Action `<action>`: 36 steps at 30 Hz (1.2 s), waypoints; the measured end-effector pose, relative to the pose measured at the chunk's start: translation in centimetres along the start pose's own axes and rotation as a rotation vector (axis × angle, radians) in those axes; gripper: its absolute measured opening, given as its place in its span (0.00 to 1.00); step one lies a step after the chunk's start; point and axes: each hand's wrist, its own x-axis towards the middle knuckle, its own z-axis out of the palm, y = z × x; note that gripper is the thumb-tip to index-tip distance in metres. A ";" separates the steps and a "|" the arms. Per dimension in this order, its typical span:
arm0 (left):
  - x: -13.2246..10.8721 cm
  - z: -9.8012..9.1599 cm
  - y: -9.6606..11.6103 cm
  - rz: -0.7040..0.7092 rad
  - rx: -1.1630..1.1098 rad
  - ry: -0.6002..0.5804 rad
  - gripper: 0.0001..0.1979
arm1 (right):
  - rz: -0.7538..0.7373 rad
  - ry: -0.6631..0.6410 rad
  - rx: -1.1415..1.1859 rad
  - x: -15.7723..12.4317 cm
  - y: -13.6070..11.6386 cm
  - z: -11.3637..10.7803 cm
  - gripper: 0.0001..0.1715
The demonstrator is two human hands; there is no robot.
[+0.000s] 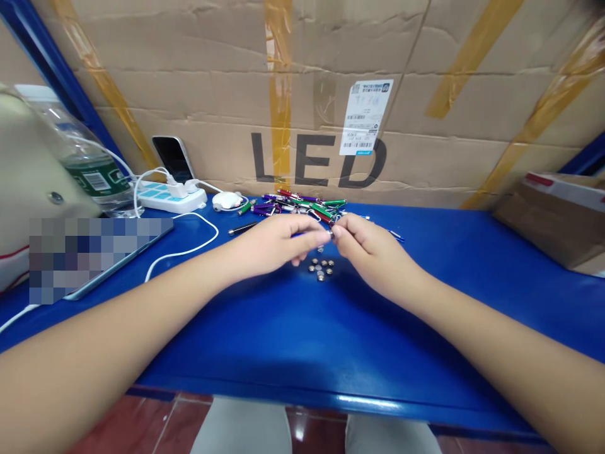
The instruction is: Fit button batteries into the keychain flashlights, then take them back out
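Observation:
My left hand is closed around a small blue keychain flashlight, most of it hidden by the fingers. At its metal end, my right hand pinches with thumb and forefinger, and the two hands nearly touch. Just below them, several button cells lie grouped on the blue table. A small metal spring shows between the hands and the cells. Behind my fingers is a heap of slim metal flashlights in red, green, purple and blue, some with clips. One black flashlight lies left of the heap.
A large cardboard box walls off the back. At left are a tablet, a power strip, a phone, a white cable and a plastic bottle. A brown paper package stands at right.

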 end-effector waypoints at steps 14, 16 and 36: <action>-0.4 0.2 0.8 0.177 0.390 0.124 0.20 | 0.116 -0.068 0.135 -0.3 0.1 -0.3 0.18; -0.4 0.4 1.1 0.148 0.343 0.116 0.19 | 0.086 -0.043 0.041 -0.2 0.1 -0.9 0.17; 0.0 -0.3 -0.8 0.067 0.478 -0.136 0.13 | 0.012 -0.351 -0.312 -0.3 1.7 -3.8 0.20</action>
